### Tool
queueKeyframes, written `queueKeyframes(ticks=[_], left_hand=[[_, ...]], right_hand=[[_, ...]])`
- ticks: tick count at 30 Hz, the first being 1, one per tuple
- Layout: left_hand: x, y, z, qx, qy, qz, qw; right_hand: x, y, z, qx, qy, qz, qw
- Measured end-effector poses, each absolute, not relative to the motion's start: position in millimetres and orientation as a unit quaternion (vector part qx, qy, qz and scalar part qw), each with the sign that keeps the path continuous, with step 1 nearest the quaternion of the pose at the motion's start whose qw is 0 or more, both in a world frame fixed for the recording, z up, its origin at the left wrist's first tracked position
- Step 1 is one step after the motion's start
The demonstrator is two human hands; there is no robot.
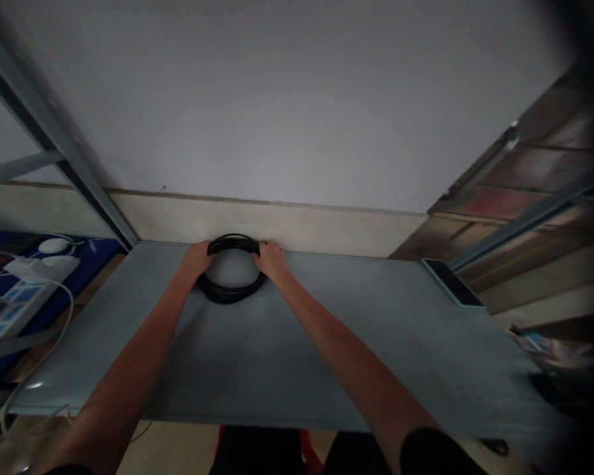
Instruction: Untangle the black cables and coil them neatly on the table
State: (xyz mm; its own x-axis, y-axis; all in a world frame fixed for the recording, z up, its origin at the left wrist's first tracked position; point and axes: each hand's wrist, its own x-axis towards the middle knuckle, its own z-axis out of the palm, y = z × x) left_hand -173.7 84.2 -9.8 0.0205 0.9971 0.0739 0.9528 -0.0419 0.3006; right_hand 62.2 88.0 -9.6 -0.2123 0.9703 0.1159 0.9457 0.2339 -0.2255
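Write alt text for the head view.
Left hand and right hand hold opposite sides of a coiled black cable on a gray table. A smartphone lies near the right end; a power strip sits beyond the left.

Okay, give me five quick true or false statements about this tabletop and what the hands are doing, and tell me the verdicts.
1. The left hand and the right hand grip opposite sides of the black coil. True.
2. The phone lies by the left end of the gray tabletop. False: it lies by the right end.
3. The black coil is near the far edge of the gray tabletop. True.
4. The right hand is holding the phone. False: it grips the black coil.
5. The white power strip is off to the left of the gray tabletop. True.
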Motion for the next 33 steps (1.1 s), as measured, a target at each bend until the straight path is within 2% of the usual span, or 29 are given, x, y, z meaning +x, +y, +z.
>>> queueKeyframes(ticks=[7,14,25,28,30,33], left_hand=[[-161,77,-7,0.735,0.663,0.111,0.086],[-114,57,-2,0.737,0.66,0.118,0.083],[-14,-7,-7,0.765,0.626,0.092,0.119],[0,-15,-2,0.761,0.632,0.079,0.125],[1,-19,11,0.759,0.63,0.091,0.135],[-5,-33,46,0.783,0.563,0.223,0.142]], right_hand=[[71,92,-11,-0.596,-0.795,0.09,0.072],[107,83,-6,-0.593,-0.796,0.112,0.054],[206,11,-7,-0.652,-0.751,0.105,0.003],[216,-3,-11,-0.659,-0.743,0.112,0.037],[226,-7,-15,-0.632,-0.756,0.138,0.094],[264,-7,-20,-0.595,-0.745,0.197,0.227]])
